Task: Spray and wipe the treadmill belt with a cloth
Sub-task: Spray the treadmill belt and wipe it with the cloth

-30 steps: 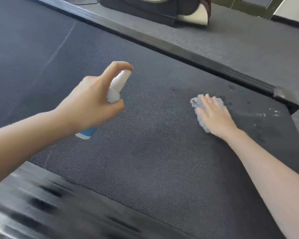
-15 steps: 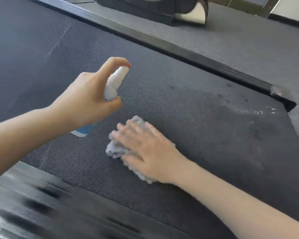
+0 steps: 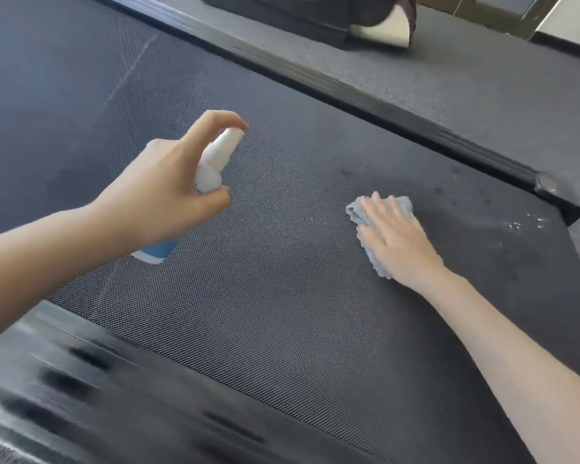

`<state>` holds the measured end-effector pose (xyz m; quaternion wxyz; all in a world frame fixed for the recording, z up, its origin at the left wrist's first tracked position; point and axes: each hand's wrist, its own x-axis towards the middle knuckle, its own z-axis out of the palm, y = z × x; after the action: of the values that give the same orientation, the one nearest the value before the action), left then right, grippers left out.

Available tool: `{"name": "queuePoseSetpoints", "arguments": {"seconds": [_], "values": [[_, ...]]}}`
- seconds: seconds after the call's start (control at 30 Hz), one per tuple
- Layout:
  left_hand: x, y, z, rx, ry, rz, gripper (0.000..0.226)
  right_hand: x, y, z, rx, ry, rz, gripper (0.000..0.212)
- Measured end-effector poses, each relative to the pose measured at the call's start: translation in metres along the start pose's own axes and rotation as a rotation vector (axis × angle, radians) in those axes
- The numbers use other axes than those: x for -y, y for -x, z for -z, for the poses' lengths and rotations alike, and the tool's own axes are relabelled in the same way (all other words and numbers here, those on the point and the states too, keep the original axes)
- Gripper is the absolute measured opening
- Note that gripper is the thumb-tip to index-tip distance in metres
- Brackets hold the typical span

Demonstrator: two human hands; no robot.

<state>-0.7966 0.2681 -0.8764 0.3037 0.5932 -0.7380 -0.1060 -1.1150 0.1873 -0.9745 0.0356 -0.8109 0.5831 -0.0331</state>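
The dark textured treadmill belt [image 3: 265,313] fills most of the head view. My left hand [image 3: 161,199] grips a small white spray bottle [image 3: 215,159] with a blue base, held above the belt's middle left, with the forefinger on the nozzle top. My right hand [image 3: 395,236] lies flat with straight fingers on a crumpled pale grey-blue cloth [image 3: 357,212], pressing it onto the belt right of centre. Most of the cloth is hidden under the palm. Wet droplets [image 3: 516,226] glisten on the belt to the right of the cloth.
A black side rail [image 3: 315,85] borders the belt's far edge and ends at a corner cap [image 3: 549,189]. A second dark rail [image 3: 81,380] runs along the near edge. Grey carpet [image 3: 482,88] lies beyond, with a dark machine base [image 3: 315,18] at the top.
My right hand has slid the cloth from the belt's centre, just below the bottle, back out to the right. The left hand and bottle have stayed about where they were.
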Motion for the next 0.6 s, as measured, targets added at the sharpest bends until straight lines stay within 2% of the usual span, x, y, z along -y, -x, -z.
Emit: {"name": "queuePoseSetpoints", "arguments": {"seconds": [0.17, 0.33, 0.43, 0.5, 0.6], "values": [[-0.017, -0.009, -0.019, 0.071, -0.014, -0.084, 0.060, 0.117, 0.058, -0.002, 0.064, -0.084, 0.501, 0.057], [-0.019, -0.014, -0.024, 0.089, -0.036, -0.108, 0.061, 0.117, 0.037, -0.003, 0.039, -0.049, 0.591, 0.055], [-0.014, -0.023, -0.026, 0.071, -0.058, -0.115, 0.062, 0.093, -0.008, -0.001, 0.038, -0.057, 0.483, 0.056], [-0.013, -0.032, -0.029, 0.069, -0.075, -0.126, 0.062, 0.055, -0.048, 0.001, 0.033, -0.073, 0.287, 0.057], [-0.012, -0.050, -0.033, 0.077, -0.088, -0.125, 0.059, -0.028, -0.081, 0.007, -0.094, 0.034, -0.032, 0.056]]}}
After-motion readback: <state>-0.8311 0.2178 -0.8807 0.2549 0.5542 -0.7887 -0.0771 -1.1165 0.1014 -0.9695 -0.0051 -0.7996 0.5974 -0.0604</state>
